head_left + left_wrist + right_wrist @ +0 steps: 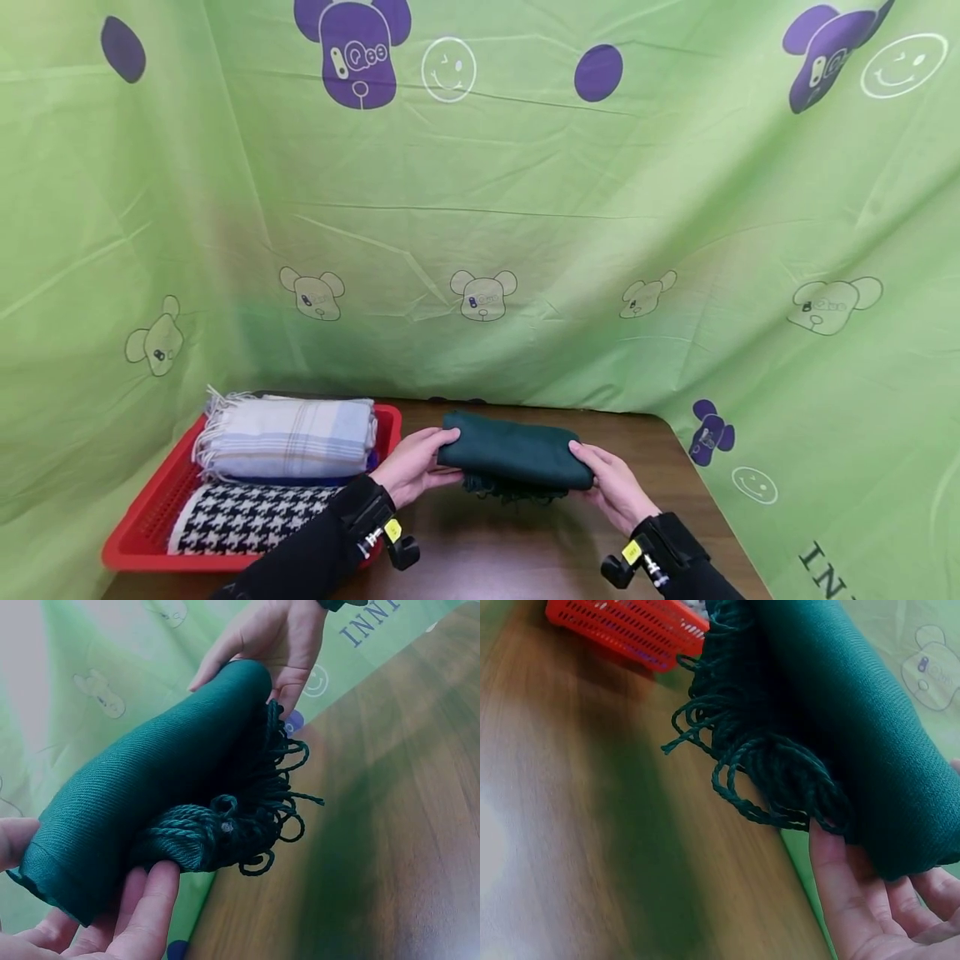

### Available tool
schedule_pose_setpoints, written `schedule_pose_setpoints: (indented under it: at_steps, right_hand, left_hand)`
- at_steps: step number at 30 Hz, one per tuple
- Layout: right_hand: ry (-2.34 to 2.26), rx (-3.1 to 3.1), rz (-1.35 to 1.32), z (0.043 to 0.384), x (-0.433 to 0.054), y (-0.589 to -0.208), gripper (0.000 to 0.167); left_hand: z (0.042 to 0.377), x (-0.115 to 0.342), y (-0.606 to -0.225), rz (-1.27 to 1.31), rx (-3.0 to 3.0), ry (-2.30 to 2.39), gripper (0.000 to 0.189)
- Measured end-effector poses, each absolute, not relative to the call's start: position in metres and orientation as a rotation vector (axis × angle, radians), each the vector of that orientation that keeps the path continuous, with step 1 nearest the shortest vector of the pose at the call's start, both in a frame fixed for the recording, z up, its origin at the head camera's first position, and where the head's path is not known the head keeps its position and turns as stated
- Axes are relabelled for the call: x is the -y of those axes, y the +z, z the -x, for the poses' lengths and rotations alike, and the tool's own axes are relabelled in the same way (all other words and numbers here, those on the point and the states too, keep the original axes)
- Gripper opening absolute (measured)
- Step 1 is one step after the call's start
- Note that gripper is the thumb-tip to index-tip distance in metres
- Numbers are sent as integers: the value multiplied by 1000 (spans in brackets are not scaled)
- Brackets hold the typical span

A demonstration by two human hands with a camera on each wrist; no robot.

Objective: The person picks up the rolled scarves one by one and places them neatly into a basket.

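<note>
A dark green fringed scarf (517,450), folded into a thick bundle, is held above the table between both hands. My left hand (416,468) grips its left end, thumb on top and fingers underneath. At the opposite end my right hand (611,486) holds it the same way. In the left wrist view the scarf (142,765) shows a smooth rounded outer fold, with twisted tassels spilling from its open side. The right wrist view shows fingers (840,892) under the scarf (870,727), beside the looped fringe.
On the left of the wooden table (480,550) stands a red plastic basket (142,517). Inside lie a folded pale blue and white plaid scarf (292,437) with fringe and a black-and-white houndstooth cloth (247,518). A green printed curtain (480,183) surrounds the table's back and sides.
</note>
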State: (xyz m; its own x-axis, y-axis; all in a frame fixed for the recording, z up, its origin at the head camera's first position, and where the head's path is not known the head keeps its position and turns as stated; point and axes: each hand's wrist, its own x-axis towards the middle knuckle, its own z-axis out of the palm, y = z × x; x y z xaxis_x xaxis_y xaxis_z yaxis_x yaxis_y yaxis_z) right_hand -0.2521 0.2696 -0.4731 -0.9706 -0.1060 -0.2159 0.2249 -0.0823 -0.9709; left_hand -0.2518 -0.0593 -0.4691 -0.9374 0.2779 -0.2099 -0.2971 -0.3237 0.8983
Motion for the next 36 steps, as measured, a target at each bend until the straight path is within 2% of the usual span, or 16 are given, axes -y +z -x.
schedule_pose_setpoints:
  at_steps: [12,18,25,36]
  right_hand:
    - [-2146,-1941,-72,254,-255,-470,42]
    - [-2138,-1947,-49,256,-246,-470,48]
    - [-2166,-1913,-17,258,-236,-469,43]
    - [-2150,-1905,47,260,-223,-467,50]
  left_hand:
    - [247,78,-463,30,-1578,2292,60]
    - [245,87,-462,34,-1594,2300,57]
    - [242,97,-459,17,-1596,2296,60]
    - [238,112,-458,1,-1611,2285,63]
